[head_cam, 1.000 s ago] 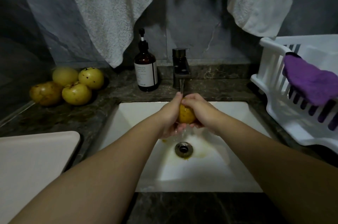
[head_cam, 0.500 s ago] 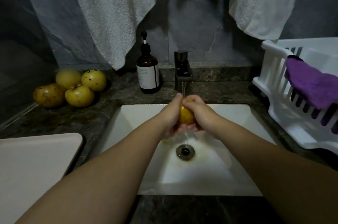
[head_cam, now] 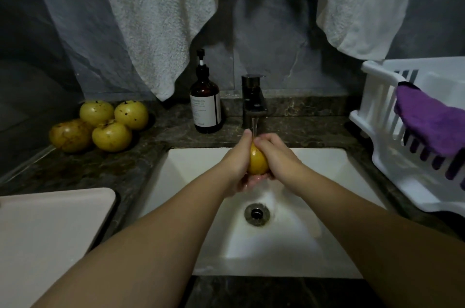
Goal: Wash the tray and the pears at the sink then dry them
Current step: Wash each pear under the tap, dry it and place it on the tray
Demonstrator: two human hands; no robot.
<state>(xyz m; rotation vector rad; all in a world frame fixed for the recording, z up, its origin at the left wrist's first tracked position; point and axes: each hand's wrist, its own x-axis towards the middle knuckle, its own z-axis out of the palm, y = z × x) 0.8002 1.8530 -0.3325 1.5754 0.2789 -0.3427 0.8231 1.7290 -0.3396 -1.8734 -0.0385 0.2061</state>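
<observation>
Holding one pear at frame centre: your left hand and right hand both cup it, fingers curled round it, under the water running from the faucet over the white sink. Four more pears sit clustered on the dark counter, middle left. One tray lies flat at lower left. One brown pump bottle stands just left of the faucet. One white rack at right carries one purple cloth. Two white towels hang across the top.
</observation>
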